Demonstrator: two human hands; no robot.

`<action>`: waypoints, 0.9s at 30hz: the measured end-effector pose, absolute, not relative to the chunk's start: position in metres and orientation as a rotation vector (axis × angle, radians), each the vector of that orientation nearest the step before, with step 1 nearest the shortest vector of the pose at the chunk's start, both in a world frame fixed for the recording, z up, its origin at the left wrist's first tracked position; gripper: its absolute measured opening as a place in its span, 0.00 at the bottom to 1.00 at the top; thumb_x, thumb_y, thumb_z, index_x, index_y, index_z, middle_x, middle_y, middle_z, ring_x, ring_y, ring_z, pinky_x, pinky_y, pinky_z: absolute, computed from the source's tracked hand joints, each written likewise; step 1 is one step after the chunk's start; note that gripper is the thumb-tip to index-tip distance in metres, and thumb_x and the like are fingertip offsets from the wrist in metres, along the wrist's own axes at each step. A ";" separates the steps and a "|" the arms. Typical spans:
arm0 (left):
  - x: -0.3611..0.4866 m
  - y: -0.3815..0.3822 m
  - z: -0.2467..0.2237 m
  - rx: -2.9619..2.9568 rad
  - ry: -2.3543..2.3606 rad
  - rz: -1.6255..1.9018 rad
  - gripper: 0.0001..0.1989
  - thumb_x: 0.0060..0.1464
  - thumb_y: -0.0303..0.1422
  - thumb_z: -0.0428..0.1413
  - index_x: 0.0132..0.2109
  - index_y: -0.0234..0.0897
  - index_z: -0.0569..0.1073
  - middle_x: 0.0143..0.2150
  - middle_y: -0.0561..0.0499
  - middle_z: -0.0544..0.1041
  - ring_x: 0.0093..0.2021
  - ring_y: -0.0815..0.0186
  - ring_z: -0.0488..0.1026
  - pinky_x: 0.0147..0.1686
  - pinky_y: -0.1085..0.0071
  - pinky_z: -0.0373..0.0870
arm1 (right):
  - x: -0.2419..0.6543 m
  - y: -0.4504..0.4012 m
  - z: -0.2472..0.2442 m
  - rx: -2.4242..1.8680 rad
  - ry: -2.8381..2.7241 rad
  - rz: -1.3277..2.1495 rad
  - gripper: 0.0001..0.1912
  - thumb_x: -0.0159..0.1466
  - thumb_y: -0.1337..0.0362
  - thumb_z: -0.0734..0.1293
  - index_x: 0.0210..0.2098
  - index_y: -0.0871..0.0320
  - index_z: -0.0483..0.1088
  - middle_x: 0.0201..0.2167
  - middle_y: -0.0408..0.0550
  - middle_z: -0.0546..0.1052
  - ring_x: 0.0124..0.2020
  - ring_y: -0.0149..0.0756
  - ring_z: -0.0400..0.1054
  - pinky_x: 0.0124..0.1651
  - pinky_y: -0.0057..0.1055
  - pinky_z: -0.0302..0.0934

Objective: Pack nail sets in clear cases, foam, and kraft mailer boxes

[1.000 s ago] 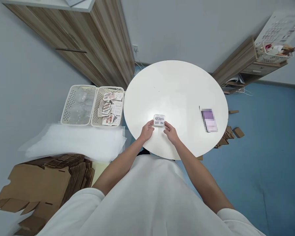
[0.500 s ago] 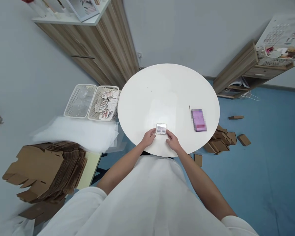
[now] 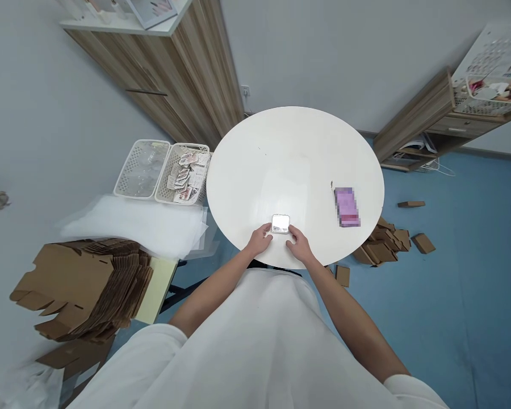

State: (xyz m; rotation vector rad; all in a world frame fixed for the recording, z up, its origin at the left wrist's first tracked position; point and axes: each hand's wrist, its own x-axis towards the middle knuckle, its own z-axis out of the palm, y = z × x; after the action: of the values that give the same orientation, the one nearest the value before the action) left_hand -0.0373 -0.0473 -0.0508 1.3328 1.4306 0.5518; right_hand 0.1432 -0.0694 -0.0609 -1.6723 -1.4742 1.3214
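Observation:
A small clear rectangular case [image 3: 280, 224] is near the front edge of the round white table [image 3: 289, 142]; glare covers most of its top and hides what is inside. My left hand [image 3: 259, 238] has its fingertips against the case's left side. On the opposite side, my right hand [image 3: 298, 243] touches the right edge with its fingers. The case is held between both hands, each thumb apart from the fingers and nearer my body.
A pixelated purple item [image 3: 347, 207] lies on the table's right. Left of the table are two white baskets [image 3: 156, 170], translucent sheets [image 3: 132, 224] and stacked flat cardboard [image 3: 76, 278]. Small brown boxes [image 3: 381, 244] lie on the floor at the right.
The case's top now reflects a bright glare where patterned contents showed before. The whole view has shifted slightly. Both hands remain at the sides of the case.

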 end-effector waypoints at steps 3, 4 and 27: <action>-0.042 -0.046 -0.050 1.465 1.416 0.478 0.27 0.45 0.25 0.49 0.55 0.37 0.61 0.53 0.46 0.67 0.53 0.59 0.64 0.50 0.62 0.62 | 0.142 -0.073 -0.060 -1.732 -1.648 1.177 0.31 0.52 0.68 0.60 0.56 0.56 0.54 0.58 0.50 0.57 0.58 0.41 0.51 0.58 0.41 0.50; -0.044 -0.045 -0.050 1.535 1.416 0.461 0.27 0.45 0.25 0.50 0.55 0.37 0.61 0.53 0.46 0.67 0.53 0.59 0.63 0.50 0.61 0.62 | 0.141 -0.074 -0.059 -1.749 -1.725 1.097 0.31 0.53 0.67 0.61 0.56 0.56 0.54 0.58 0.51 0.56 0.58 0.43 0.50 0.57 0.42 0.51; -0.085 -0.045 -0.046 2.220 1.297 0.145 0.12 0.52 0.25 0.45 0.38 0.40 0.71 0.39 0.46 0.73 0.43 0.59 0.67 0.45 0.60 0.56 | 0.137 -0.096 -0.044 -1.828 -2.285 0.556 0.13 0.58 0.58 0.61 0.41 0.57 0.64 0.43 0.53 0.68 0.44 0.43 0.60 0.42 0.36 0.53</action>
State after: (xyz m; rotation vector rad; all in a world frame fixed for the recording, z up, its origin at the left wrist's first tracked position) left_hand -0.0850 -0.0450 -0.0462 2.2198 1.2971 0.1445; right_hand 0.1370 -0.0964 -0.0442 -1.8280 -2.2852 0.5558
